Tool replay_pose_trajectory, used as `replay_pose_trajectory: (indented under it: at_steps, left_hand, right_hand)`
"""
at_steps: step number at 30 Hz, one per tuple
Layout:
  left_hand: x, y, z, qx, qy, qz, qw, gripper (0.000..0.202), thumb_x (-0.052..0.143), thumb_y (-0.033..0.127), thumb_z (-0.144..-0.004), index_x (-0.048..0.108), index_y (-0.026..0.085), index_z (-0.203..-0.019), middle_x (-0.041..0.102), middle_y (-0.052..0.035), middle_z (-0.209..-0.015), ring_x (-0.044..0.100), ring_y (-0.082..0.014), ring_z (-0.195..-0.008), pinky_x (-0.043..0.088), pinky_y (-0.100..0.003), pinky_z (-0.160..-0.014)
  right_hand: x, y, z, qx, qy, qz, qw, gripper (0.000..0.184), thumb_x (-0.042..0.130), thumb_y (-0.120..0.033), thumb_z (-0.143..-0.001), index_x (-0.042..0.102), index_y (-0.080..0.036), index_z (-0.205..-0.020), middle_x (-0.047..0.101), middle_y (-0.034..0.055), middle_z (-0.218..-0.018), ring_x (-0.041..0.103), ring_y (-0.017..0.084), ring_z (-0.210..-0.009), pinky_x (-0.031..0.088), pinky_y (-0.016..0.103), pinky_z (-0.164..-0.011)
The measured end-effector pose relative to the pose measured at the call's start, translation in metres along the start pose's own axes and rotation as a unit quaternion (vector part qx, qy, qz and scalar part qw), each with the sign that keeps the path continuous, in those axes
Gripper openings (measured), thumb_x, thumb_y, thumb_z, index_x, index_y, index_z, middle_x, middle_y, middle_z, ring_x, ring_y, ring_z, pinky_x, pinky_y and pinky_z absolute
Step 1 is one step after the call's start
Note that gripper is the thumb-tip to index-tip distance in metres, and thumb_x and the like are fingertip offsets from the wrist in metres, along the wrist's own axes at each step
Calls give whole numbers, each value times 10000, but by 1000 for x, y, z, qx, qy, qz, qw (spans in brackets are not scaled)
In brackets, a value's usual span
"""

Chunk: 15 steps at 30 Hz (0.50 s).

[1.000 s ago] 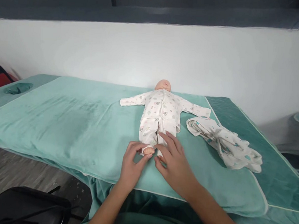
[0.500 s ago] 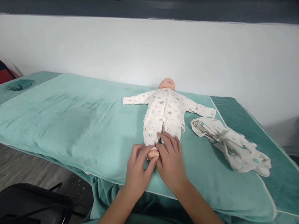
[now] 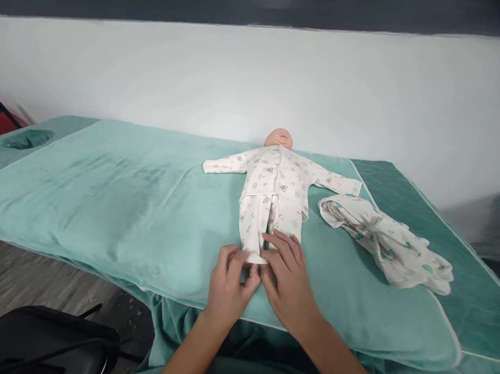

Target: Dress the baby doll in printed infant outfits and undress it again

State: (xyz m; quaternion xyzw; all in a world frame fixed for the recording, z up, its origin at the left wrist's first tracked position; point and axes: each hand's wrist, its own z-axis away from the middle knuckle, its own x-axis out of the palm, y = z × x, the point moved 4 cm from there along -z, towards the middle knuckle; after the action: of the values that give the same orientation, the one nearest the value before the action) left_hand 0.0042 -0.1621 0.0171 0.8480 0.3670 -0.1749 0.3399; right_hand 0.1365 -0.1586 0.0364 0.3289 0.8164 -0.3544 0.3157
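Note:
A baby doll (image 3: 278, 137) lies on its back, dressed in a white printed top (image 3: 264, 174) and matching trousers (image 3: 254, 218). At the cuff of the trouser leg on the left, my left hand (image 3: 229, 284) pinches the cloth edge between thumb and fingers. My right hand (image 3: 284, 282) grips the other side of that same cuff, its remaining fingers lying over the doll's other leg. The cuff is drawn down over the foot, which is almost hidden.
A crumpled white printed cloth (image 3: 393, 241) lies to the right of the doll. Under everything is a bed with a green cover (image 3: 126, 202), which has a face hole at the far left. A white wall (image 3: 176, 75) stands behind. A black chair (image 3: 45, 341) is at the lower left.
Both hands have pulled the trouser cuff down toward me, so the bare toes seen earlier are now mostly covered. The doll and the crumpled cloth stay in place.

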Motion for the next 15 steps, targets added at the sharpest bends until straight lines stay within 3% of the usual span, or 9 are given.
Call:
replay_pose_trajectory:
  at_steps: [6, 15]
  left_hand:
    - [2, -6, 14, 47, -29, -11, 998, 287, 626, 155, -853, 547, 192, -1126, 553, -84, -1009, 592, -170, -890, 548, -302, -766]
    - [-6, -5, 4, 106, -48, -25, 993, 278, 616, 119, -844, 568, 190, -1109, 558, -90, -991, 564, -193, -901, 523, -322, -763]
  right_hand:
    - [4, 11, 8, 36, 40, 46, 997, 76, 515, -172, -874, 532, -202, -942, 538, 107, -1327, 429, 306, -1313, 341, 594, -1077]
    - [-7, -1, 8, -13, 31, 42, 999, 130, 505, -133, -876, 550, -218, -963, 528, 88, -1341, 403, 294, -1342, 315, 595, -1108]
